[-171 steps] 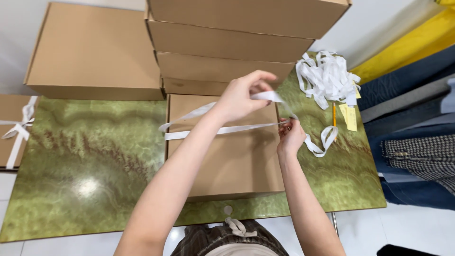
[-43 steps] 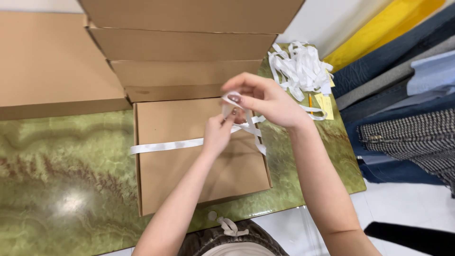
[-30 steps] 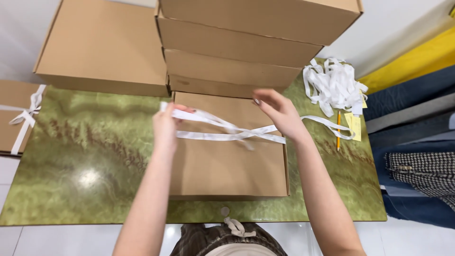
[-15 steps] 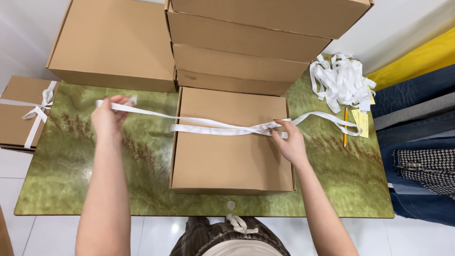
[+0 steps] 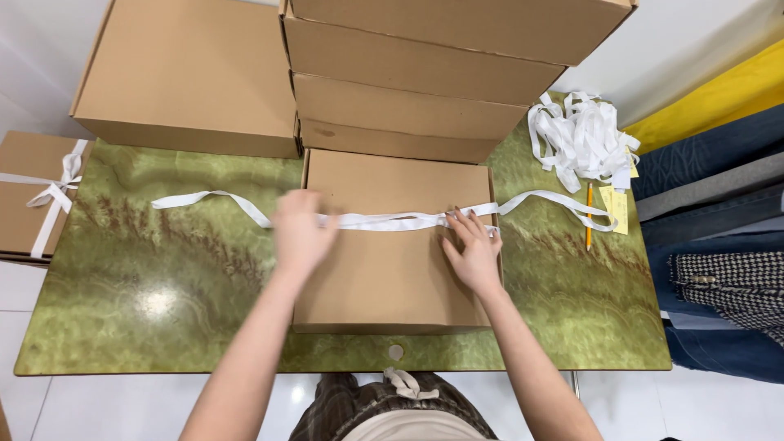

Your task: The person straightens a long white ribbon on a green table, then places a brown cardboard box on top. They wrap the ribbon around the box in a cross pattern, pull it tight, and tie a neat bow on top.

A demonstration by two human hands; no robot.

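A green marbled counter carries a flat cardboard box. A white ribbon lies across its lid — laid but not yet tied. Left hand and right hand rest on it, fingers spread flat, gripping nothing.

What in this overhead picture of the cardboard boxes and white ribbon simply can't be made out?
Head view, the only one:
- The blurred left hand covers the flat white ribbon there, so any grip is unclear.
- The flat brown cardboard box is closed; its contents are hidden.
- The stacked brown cardboard boxes are cut off by the top edge.
- The small ribbon-tied brown box runs off the left edge.
- The heap of white ribbon strips is too tangled to count.
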